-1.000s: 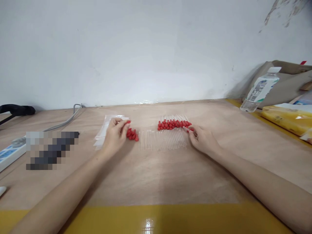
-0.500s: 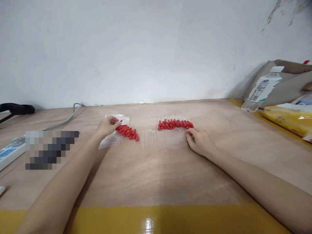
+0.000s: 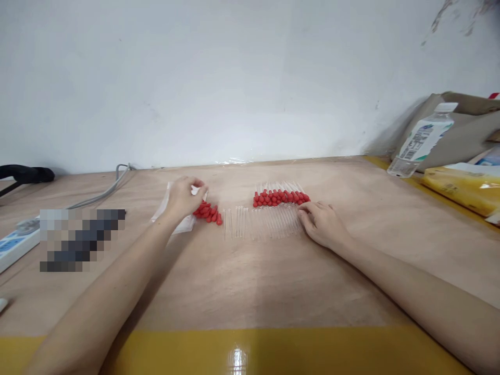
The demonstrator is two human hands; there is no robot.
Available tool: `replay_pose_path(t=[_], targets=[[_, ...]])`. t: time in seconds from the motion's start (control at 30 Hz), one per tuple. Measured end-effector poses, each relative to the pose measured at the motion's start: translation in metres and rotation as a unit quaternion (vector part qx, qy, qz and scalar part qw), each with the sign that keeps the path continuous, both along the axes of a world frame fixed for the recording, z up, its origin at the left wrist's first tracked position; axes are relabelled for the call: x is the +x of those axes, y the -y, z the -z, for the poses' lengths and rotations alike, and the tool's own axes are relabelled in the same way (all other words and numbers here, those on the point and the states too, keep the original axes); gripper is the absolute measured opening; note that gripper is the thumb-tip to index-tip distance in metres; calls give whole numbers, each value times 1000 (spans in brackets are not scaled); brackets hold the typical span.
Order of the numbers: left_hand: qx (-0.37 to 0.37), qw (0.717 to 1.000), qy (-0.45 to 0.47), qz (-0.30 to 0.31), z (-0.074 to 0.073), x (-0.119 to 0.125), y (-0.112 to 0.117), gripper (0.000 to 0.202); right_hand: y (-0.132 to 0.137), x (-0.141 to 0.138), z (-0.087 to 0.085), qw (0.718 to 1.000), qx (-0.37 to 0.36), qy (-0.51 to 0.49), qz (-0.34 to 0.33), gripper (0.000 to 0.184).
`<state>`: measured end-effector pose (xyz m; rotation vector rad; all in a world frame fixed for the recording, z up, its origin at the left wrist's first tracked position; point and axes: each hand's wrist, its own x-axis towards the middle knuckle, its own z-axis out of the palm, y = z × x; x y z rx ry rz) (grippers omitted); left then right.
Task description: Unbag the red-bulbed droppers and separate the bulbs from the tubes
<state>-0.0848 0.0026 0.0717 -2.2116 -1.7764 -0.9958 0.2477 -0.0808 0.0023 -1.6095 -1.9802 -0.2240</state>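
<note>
My left hand (image 3: pixel 183 197) rests over a pile of small red rubber bulbs (image 3: pixel 208 212), fingers curled in a pinch at the pile's left end; what they grip is hidden. A clear plastic bag (image 3: pixel 172 216) lies under that hand. A row of clear glass tubes (image 3: pixel 260 223) lies in the middle of the wooden table (image 3: pixel 250 281). Behind it sits a row of tubes capped with red bulbs (image 3: pixel 280 197). My right hand (image 3: pixel 321 221) lies at the right end of the clear tubes, fingers bent and touching them.
A white power strip (image 3: pixel 15 242) with a grey cable (image 3: pixel 105 192) lies at the left beside a blurred-out patch. At the right stand a tilted water bottle (image 3: pixel 420 140), a cardboard box (image 3: pixel 464 125) and a yellow packet (image 3: pixel 461 190). Yellow tape (image 3: pixel 250 351) edges the table front.
My left hand swung left onto the plastic bag, then came back over the red bulb pile. My right hand put down a bulb-capped tube and settled on the clear tubes.
</note>
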Motion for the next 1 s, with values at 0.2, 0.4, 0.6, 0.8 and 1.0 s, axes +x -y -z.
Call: replay_pose_path(t=[0.2,0.4,0.6,0.8,1.0], targets=[[-172,980,-47,85,12,74,-1,25,-3,7,-1,999,25,-33,8,21],[-278,959,-18,45,24,116,-26,39,-11,15,0,994,20,-99,35,21],[-340,940,-34,16,20,130,-36,35,-14,18,2,989,9,-138,52,22],[-327,944,-46,19,7,129,-26,25,-13,15,2,988,22,-150,30,20],[-198,979,-28,45,6,93,12,18,-11,10,4,971,137,-188,-64,17]])
